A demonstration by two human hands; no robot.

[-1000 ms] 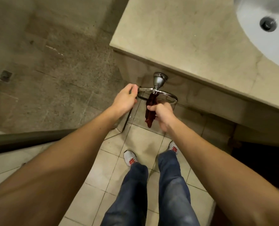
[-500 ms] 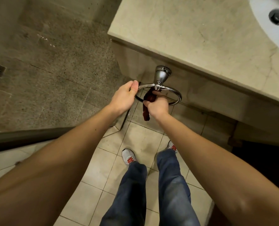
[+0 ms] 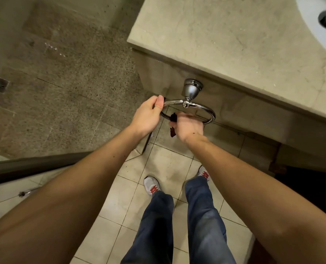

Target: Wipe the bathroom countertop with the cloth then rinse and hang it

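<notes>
A chrome towel ring (image 3: 206,109) hangs from a round mount on the front face of the beige stone countertop (image 3: 225,39). My left hand (image 3: 148,116) pinches the ring's left side between thumb and fingers. My right hand (image 3: 189,126) is closed on the dark red cloth (image 3: 172,124) at the ring's near rim. Only a small bunched part of the cloth shows left of and below that fist; the rest is hidden by the hand.
A white sink basin (image 3: 318,21) with a metal drain sits at the top right. A speckled shower floor with a drain (image 3: 0,84) lies to the left, behind a dark glass-door rail (image 3: 34,164). My legs and white shoes stand on pale tiles below.
The cloth hung long below my right fist a second ago. Now my right hand has shifted to the ring's near rim and little cloth shows. My left hand keeps its hold.
</notes>
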